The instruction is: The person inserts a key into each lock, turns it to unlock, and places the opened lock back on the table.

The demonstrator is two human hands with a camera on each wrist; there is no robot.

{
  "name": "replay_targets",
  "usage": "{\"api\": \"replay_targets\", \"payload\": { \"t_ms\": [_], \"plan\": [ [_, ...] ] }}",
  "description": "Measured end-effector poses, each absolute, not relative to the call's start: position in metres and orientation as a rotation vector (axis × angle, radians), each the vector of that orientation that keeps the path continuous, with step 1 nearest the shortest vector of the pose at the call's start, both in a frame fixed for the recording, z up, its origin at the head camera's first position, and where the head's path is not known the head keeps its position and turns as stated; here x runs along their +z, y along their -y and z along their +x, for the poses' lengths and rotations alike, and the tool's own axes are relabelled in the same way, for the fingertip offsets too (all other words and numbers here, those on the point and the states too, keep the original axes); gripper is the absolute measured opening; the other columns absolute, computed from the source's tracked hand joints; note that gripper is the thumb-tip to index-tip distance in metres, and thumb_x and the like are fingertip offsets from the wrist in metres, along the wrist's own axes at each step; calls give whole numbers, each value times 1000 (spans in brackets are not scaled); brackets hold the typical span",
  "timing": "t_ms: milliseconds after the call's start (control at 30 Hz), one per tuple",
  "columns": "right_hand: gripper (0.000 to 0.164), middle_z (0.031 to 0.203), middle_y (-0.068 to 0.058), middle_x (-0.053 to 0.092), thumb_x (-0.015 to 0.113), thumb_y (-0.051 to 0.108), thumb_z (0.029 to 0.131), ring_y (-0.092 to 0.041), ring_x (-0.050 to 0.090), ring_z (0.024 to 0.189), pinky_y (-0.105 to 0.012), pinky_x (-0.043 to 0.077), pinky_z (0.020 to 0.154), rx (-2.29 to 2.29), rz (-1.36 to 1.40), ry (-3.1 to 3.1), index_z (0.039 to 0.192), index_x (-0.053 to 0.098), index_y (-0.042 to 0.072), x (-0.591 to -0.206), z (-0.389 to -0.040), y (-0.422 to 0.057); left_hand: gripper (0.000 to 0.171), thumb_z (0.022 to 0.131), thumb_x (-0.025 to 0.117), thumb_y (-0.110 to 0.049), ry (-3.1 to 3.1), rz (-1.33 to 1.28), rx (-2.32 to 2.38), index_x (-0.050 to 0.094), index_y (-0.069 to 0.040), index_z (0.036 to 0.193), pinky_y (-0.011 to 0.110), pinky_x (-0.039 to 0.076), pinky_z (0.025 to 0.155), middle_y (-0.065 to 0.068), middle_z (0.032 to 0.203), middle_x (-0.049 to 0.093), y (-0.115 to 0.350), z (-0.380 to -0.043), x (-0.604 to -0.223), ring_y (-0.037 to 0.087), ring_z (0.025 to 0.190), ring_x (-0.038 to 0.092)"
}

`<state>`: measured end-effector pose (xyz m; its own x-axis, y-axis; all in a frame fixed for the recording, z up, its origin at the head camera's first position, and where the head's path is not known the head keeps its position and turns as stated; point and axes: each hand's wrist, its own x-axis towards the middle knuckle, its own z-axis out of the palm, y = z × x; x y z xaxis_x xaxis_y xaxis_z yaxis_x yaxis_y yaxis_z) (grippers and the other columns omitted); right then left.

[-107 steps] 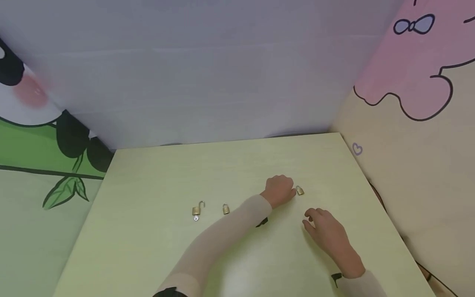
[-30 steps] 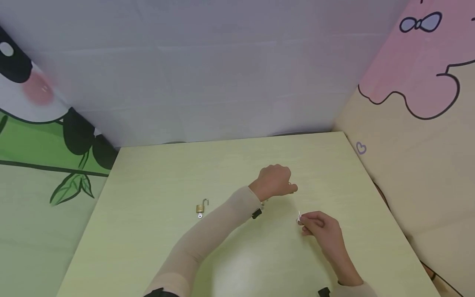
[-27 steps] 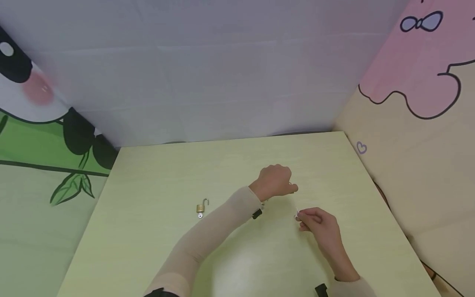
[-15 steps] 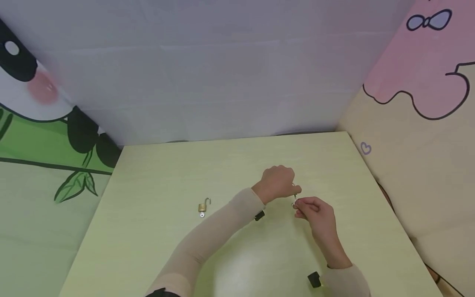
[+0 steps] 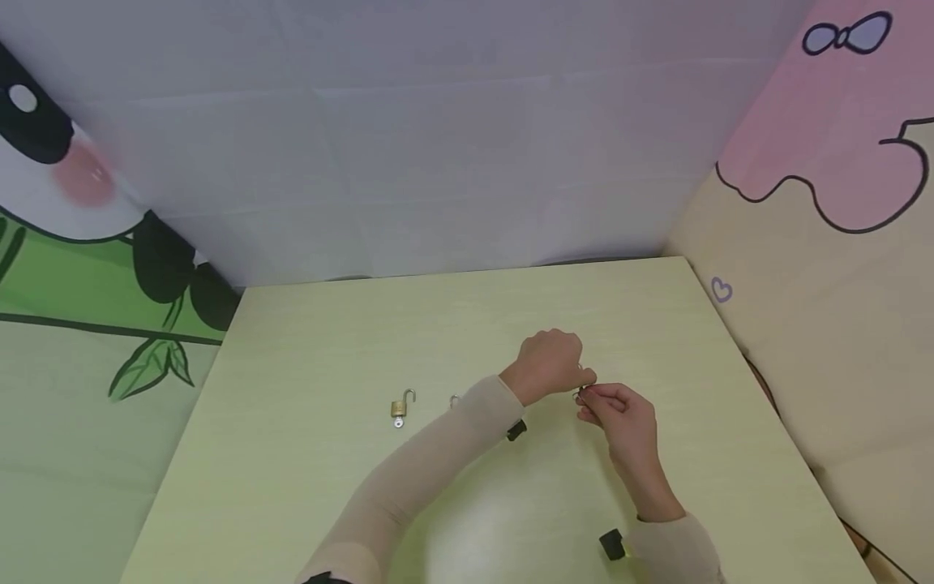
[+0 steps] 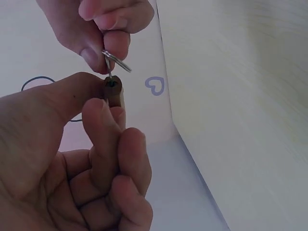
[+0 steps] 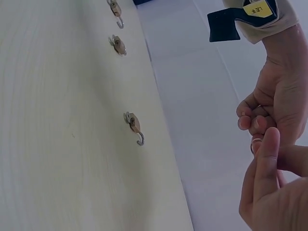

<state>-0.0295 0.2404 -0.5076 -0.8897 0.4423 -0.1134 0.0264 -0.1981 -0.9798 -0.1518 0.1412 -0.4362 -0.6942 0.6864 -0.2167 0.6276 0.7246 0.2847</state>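
Observation:
In the left wrist view, my left hand pinches a small brass padlock between thumb and fingers, its keyhole end facing my right hand. Opposite it, my right hand pinches a thin key with a metal split ring on it. The key's tip is at the keyhole. Both hands are raised over the right half of the table. From the head view, the held padlock is mostly hidden behind the left hand.
An unlocked brass padlock with a key in it lies on the pale table. The shackle of another padlock peeks past my left sleeve. Three padlocks, including this padlock, show in the right wrist view. Walls stand behind and right.
Earlier, a padlock stuck out beside my left hand and my right hand was empty. Since then my right hand has picked up a key and brought it up to the padlock in my left.

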Motion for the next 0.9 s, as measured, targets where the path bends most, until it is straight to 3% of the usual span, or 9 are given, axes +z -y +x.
{"api": "replay_targets", "payload": {
  "t_ms": [233, 367, 600, 900],
  "plan": [
    [12, 79, -10, 72, 65, -13, 90, -17, 72, 70, -31, 57, 69, 2221, -622, 1637, 95, 54, -13, -511, -33, -233, 47, 89, 68, -36, -2600, 983, 348, 40, -17, 57, 22, 21, 41, -8, 46, 26, -139, -148, -443, 6, 41, 24],
    [21, 75, -9, 71, 64, -14, 90, -20, 72, 70, -29, 57, 69, 2252, -670, 1571, 90, 45, -5, -514, -35, -230, 47, 89, 68, -32, -2598, 1000, 398, 38, -16, 56, 21, 19, 41, -8, 46, 25, -137, -148, -448, 6, 40, 23],
    [35, 79, -5, 72, 60, -12, 93, -14, 68, 69, -25, 55, 71, 2321, -684, 1490, 96, 32, 7, -517, -37, -223, 44, 90, 67, -26, -2548, 1069, 485, 40, -15, 57, 19, 22, 42, -9, 49, 29, -133, -150, -451, 4, 41, 26],
    [26, 80, -7, 72, 62, -10, 93, -15, 68, 68, -27, 56, 70, 2328, -658, 1570, 97, 40, 1, -522, -39, -221, 42, 89, 66, -26, -2579, 1093, 418, 42, -16, 56, 20, 22, 42, -9, 49, 29, -126, -152, -450, 5, 43, 26]
  ]
}}
